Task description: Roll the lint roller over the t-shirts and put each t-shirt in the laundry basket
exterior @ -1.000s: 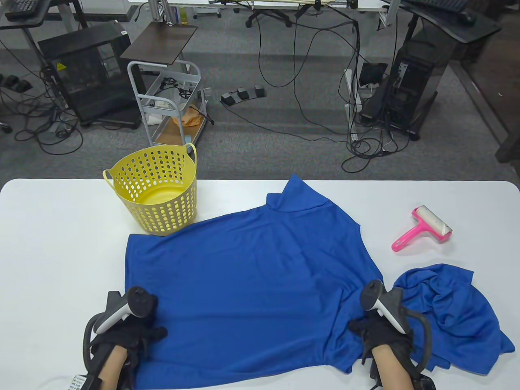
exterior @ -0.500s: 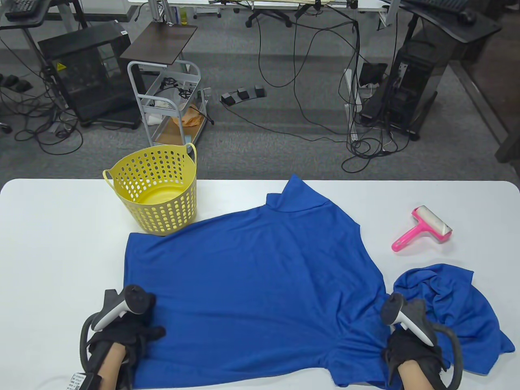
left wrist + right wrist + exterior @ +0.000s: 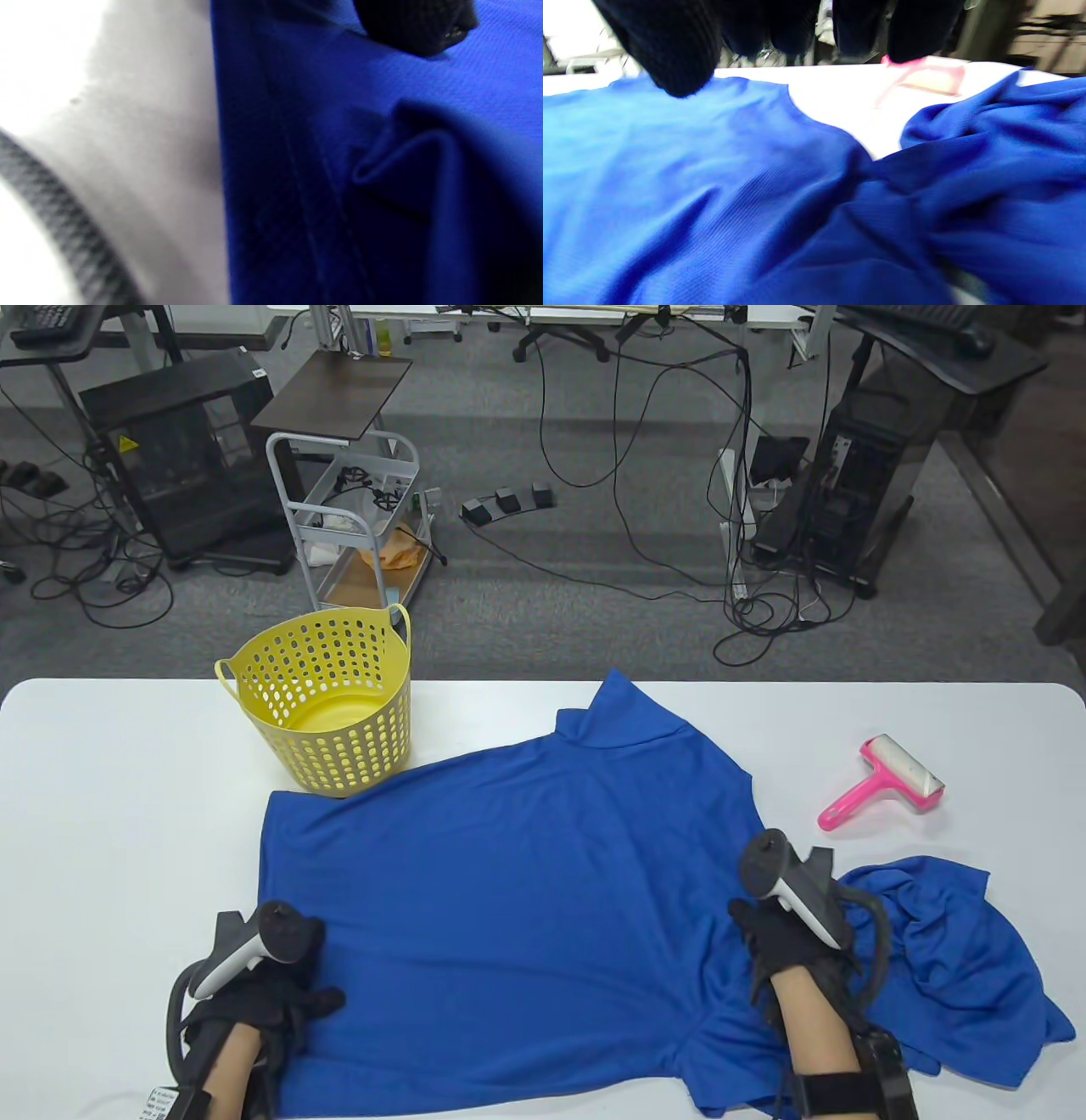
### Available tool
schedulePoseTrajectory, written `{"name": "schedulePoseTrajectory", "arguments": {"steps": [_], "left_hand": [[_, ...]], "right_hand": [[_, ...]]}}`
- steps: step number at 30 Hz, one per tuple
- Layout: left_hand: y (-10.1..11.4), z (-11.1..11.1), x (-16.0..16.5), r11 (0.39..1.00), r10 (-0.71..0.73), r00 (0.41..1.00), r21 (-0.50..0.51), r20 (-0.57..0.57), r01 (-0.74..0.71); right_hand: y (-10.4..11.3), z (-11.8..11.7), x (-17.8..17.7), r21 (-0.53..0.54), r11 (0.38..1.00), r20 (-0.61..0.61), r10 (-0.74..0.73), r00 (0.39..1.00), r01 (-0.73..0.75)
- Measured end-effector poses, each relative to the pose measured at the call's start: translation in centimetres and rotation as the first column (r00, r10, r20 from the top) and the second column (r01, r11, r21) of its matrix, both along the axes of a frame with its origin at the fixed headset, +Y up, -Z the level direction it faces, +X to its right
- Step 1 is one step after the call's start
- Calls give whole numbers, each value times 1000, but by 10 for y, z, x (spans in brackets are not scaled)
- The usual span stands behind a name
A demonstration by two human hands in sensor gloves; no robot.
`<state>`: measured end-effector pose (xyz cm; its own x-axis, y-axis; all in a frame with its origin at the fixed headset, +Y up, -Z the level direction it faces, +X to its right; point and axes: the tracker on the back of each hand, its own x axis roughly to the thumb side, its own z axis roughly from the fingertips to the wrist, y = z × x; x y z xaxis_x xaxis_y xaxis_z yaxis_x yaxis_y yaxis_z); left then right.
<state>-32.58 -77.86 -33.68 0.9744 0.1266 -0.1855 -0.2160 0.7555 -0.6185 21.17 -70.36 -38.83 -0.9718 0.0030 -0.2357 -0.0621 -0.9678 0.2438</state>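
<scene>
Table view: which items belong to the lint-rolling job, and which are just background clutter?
Job items:
spread-out blue t-shirt
crumpled blue t-shirt
pink-handled lint roller
yellow perforated plastic laundry basket

Lying about:
grey wire utility cart on the floor
black computer tower
black floor cables

A spread t-shirt (image 3: 526,899) is laid across the middle of the table (image 3: 110,831). The laundry basket (image 3: 327,704) is set at its far-left corner, apparently just touching the cloth. A crumpled t-shirt (image 3: 950,967) is bunched at the near right, overlapped by the spread one. The lint roller (image 3: 882,785) is placed beyond it, far right, apart from both.
</scene>
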Motion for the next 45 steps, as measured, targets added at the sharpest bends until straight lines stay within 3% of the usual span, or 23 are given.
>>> {"name": "schedulePoseTrajectory", "arguments": {"steps": [3, 5, 7, 12, 17, 21, 24, 27, 32, 39, 45], "left_hand": [[0, 0, 0, 1000, 3, 1000, -2, -3, -3], [0, 0, -1, 1000, 8, 1000, -9, -5, -8], [0, -2, -5, 1000, 17, 1000, -19, -14, -18], [0, -4, -13, 999, 34, 998, -22, -47, -36], [0, -4, -14, 999, 36, 999, -13, -37, -36], [-1, -4, -14, 999, 39, 999, -4, -32, -40], [-1, -4, -15, 999, 43, 999, -6, -30, -43], [-1, -4, -15, 999, 48, 998, -12, -31, -48], [-3, -2, -16, 998, 64, 997, -8, -35, -65], [-4, -2, -17, 996, 70, 997, -44, -25, -71], [-4, -1, -17, 996, 76, 997, -36, -24, -77]], "right_hand": [[-40, -24, -11, -301, 953, -26, 34, 999, -40], [-56, -25, -11, -387, 921, -37, 22, 999, -35], [-61, -20, -9, -359, 933, -34, 5, 999, -17], [-49, -8, -5, -317, 942, -114, 80, 990, -112], [-32, -18, 9, -321, 946, -60, -69, 996, 46], [-4, -47, 37, -118, 985, 101, -117, 988, 129], [7, -73, 61, -66, 993, 261, -75, 962, 95], [3, -100, 86, -137, 988, 402, -15, 916, 76], [-25, -133, 113, -312, 941, 484, 40, 874, 129], [-41, -150, 123, -271, 939, 552, -27, 833, 210], [-33, -151, 120, -204, 977, 547, 65, 834, 57]]}}
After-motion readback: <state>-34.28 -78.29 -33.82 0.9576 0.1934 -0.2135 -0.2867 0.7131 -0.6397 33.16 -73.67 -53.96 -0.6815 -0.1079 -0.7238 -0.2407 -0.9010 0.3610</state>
